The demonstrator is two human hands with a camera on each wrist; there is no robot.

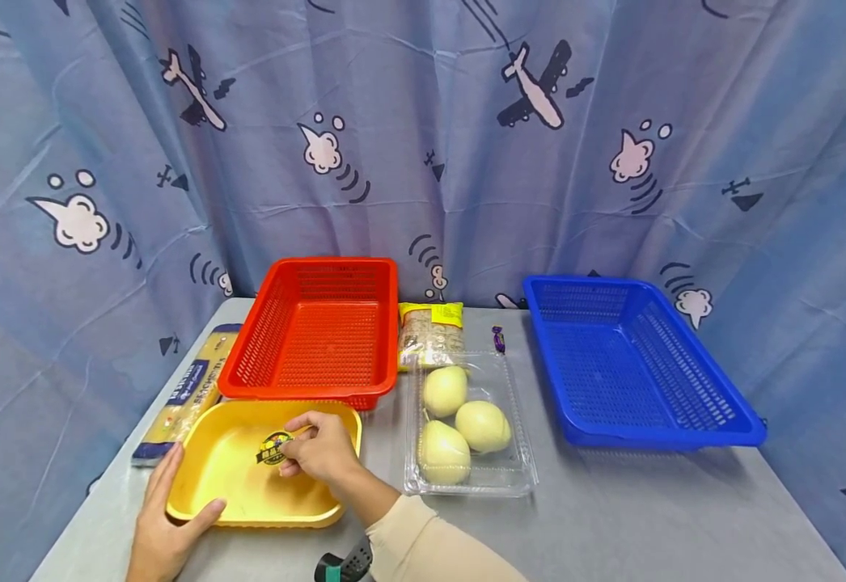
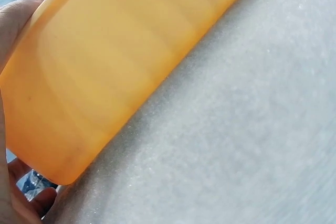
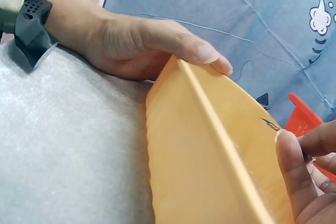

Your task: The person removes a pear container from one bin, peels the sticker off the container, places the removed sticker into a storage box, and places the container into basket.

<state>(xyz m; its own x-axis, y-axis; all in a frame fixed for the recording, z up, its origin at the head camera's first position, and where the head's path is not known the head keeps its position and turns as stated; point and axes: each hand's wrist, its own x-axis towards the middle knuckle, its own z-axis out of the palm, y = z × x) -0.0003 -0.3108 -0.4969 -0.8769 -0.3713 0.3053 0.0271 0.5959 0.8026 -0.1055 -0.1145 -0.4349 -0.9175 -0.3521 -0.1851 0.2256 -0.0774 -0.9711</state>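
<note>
A yellow plastic basin [image 1: 212, 465] stands at the front left, with a round black-and-yellow sticker [image 1: 272, 449] on its inside floor. My left hand [image 1: 161, 517] grips the basin's near left corner, its thumb along the front rim and its fingers down the left side. Over the basin's inside, my right hand [image 1: 327, 453] pinches a small purplish thing [image 1: 282, 444] between thumb and fingers, right beside the sticker. The fingers hide most of it, so I cannot tell its kind. In the right wrist view, the right thumb [image 3: 294, 166] overlaps the sticker.
Behind the basin is a red basket [image 1: 332, 347]; a long noodle packet [image 1: 190, 388] lies to the left. Right of them are a yellow-topped food bag [image 1: 430, 331], a clear box [image 1: 510, 469] with three pale round fruits, a purple candy [image 1: 499, 339] and a blue basket [image 1: 634, 380].
</note>
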